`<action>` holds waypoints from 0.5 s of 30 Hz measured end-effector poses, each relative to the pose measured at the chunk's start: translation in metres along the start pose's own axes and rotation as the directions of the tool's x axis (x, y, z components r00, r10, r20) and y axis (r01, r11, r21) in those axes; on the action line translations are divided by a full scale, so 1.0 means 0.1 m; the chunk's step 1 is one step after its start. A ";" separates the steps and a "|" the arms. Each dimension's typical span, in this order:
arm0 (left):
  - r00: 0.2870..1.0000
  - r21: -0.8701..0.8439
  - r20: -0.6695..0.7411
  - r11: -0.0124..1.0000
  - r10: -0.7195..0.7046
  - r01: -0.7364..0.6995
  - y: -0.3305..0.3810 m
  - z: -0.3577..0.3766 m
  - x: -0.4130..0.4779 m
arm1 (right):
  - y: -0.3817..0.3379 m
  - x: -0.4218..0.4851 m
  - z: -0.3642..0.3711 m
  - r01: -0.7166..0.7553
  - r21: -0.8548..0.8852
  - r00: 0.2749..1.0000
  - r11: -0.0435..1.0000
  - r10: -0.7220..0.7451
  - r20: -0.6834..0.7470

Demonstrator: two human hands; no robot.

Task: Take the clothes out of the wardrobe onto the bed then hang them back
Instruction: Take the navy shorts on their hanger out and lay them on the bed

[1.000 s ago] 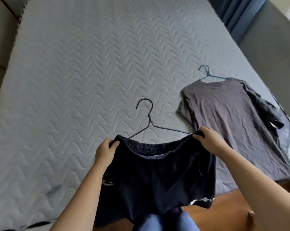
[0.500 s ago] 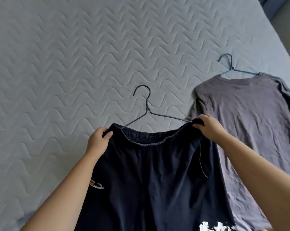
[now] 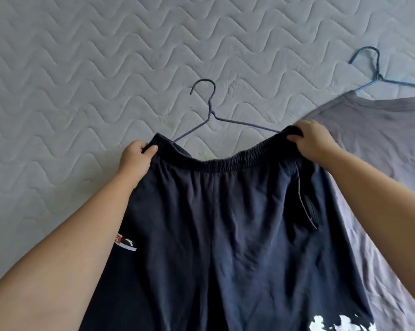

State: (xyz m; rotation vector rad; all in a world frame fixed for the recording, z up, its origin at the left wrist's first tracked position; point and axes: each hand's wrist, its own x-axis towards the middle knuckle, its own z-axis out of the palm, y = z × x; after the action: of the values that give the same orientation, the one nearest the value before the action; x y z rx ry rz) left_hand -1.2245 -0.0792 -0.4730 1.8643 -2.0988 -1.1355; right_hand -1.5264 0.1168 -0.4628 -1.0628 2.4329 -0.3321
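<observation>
Quilted grey bed (image 3: 82, 91) under navy shorts (image 3: 225, 223), waistband in both clenched hands: left (image 3: 136, 156), right (image 3: 314, 142).

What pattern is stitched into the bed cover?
Wavy zigzag quilting on the pale grey bed cover, in the head view.

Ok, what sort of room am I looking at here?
Most likely a bedroom. A quilted mattress fills the view, with a grey shirt on a blue hanger laid on it, and both hands hold dark shorts on another hanger.
</observation>
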 end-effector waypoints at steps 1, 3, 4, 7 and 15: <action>1.000 0.013 -0.003 1.000 0.009 -0.009 0.03 0.03 0.09 | 0.00 0.09 0.01 -0.006 0.010 1.000 1.000 0.006 -0.003; 1.000 0.030 -0.014 0.999 0.015 -0.014 0.03 0.10 0.25 | 0.00 0.25 0.05 -0.018 0.036 1.000 0.999 0.018 -0.006; 1.000 0.025 -0.015 1.000 0.009 -0.008 0.01 0.15 0.32 | 0.01 0.30 0.09 -0.032 0.052 0.999 0.998 0.032 -0.007; 0.999 -0.023 -0.032 0.999 -0.033 0.033 -0.10 0.34 0.44 | 0.10 0.35 0.28 -0.096 0.098 0.995 0.991 0.099 -0.019; 0.999 -0.030 -0.031 0.999 -0.020 0.019 -0.21 0.43 0.50 | 0.17 0.33 0.48 -0.162 0.222 0.973 0.961 0.193 -0.126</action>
State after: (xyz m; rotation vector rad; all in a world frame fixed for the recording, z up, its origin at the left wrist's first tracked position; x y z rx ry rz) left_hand -1.2429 -0.1043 -0.5351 1.8805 -2.0409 -1.1280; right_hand -1.5328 0.1016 -0.5211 -0.7458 2.5307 -0.6116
